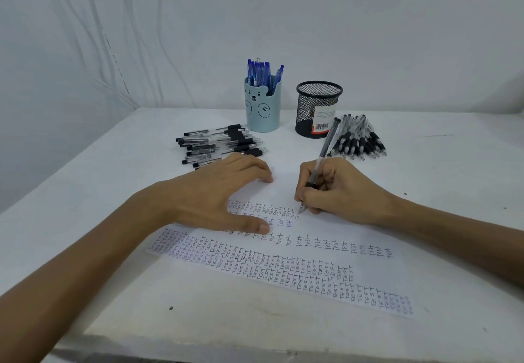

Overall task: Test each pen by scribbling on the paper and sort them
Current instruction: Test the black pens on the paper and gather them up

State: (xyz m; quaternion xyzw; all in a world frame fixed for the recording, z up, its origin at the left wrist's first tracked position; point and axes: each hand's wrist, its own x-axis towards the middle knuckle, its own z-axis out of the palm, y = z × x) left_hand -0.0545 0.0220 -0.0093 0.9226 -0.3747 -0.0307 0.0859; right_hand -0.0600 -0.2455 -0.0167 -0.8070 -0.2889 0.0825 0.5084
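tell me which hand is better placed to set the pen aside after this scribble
Probably the right hand: it grips the clear black-grip pen, and the pile of black-grip pens lies just beyond it. The left hand lies flat on the white paper sheet, steadying it.

White paper sheet [312, 233] lay flat mid-table, skewed, with rows of small handwritten "test" marks over most of it, black plus some blue. Clear black-grip pen [323, 158] was tilted, back end toward 1 o'clock, tip on the sheet at the end of the top row, pinched in the right hand [340, 189]. Capped black pens [224, 144] were piled at the sheet's 11 o'clock, black click pens [360, 138] at 1 o'clock. Blue pens [262, 72] stood in a bear cup [262, 113] at 12 o'clock.
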